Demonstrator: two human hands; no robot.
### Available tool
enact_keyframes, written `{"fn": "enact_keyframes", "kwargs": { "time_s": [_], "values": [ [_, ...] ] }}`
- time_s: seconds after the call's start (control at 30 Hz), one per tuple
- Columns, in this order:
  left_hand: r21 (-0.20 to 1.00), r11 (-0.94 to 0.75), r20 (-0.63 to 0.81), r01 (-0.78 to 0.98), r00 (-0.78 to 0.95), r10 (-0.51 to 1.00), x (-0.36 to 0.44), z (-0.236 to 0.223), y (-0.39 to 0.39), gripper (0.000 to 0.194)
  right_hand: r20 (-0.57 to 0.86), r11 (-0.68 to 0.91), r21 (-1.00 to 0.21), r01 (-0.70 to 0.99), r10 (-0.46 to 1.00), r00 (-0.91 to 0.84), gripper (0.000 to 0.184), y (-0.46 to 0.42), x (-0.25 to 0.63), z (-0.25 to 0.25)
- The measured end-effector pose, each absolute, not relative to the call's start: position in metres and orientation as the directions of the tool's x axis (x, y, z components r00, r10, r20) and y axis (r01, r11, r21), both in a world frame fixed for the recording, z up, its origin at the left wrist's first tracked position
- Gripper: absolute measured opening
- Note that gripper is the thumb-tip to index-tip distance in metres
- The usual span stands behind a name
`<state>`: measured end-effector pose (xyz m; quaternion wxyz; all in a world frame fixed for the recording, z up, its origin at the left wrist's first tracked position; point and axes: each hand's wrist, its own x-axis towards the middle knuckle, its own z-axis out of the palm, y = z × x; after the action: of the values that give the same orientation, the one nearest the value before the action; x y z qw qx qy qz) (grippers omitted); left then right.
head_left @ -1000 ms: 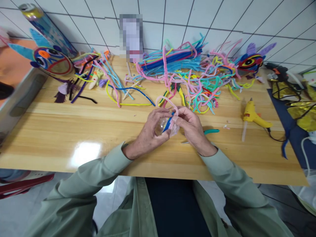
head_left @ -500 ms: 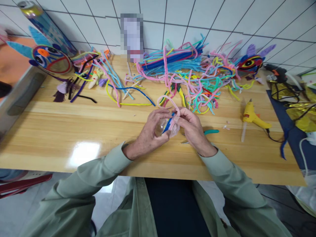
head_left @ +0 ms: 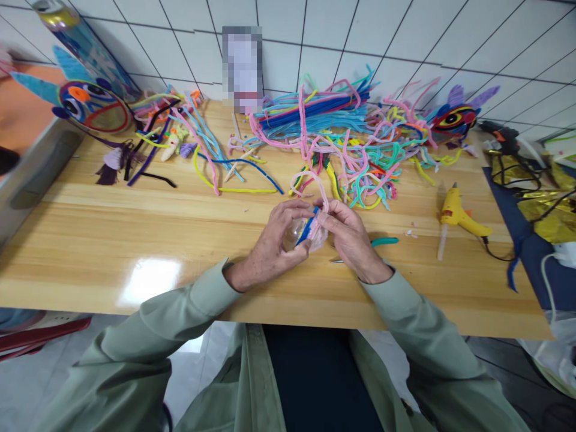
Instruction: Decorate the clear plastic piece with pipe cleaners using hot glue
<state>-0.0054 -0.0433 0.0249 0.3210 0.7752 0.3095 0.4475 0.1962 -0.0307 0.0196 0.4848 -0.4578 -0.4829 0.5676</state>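
My left hand (head_left: 279,240) is closed round a small clear plastic piece (head_left: 293,234), rounded like a bottle end, with a blue band (head_left: 308,227) and rows of pale pink across it. At its right side my right hand (head_left: 348,233) pinches a pale pink pipe cleaner (head_left: 322,191), whose free part loops up and away over the table. The fingers hide where the pipe cleaner meets the plastic. Pliers with a teal handle (head_left: 384,241) lie partly under my right hand.
A yellow glue gun (head_left: 459,213) lies to the right. Behind my hands are a heap of coloured pipe cleaners (head_left: 360,162) and a bundle (head_left: 315,117). Decorated fish-like masks stand at the left (head_left: 94,108) and right (head_left: 452,120). A tall can (head_left: 90,48) leans back left.
The pink pipe cleaner's loop has shifted slightly to the right. Both hands keep nearly the same hold, and the view has turned very slightly.
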Motion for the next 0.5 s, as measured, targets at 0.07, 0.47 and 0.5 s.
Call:
{"fn": "enact_keyframes", "kwargs": {
  "time_s": [0.07, 0.47, 0.5],
  "values": [
    [0.776, -0.600, 0.490, 0.193, 0.415, 0.766, -0.0058, 0.0257, -0.0431, 0.049, -0.047, -0.058, -0.993, -0.101, 0.993, -0.107, 0.037, -0.0308, 0.1960, 0.0192],
    [0.771, -0.598, 0.472, 0.219, 0.435, 0.767, -0.0096, 0.0247, -0.0395, 0.050, -0.027, -0.042, -0.992, -0.120, 0.992, -0.121, 0.042, -0.0302, 0.1951, 0.0179],
    [0.785, -0.580, 0.464, 0.218, 0.412, 0.784, -0.0092, 0.0240, -0.0387, 0.047, -0.025, -0.040, -0.992, -0.123, 0.992, -0.125, 0.042, -0.0304, 0.1949, 0.0180]
  ]
}}
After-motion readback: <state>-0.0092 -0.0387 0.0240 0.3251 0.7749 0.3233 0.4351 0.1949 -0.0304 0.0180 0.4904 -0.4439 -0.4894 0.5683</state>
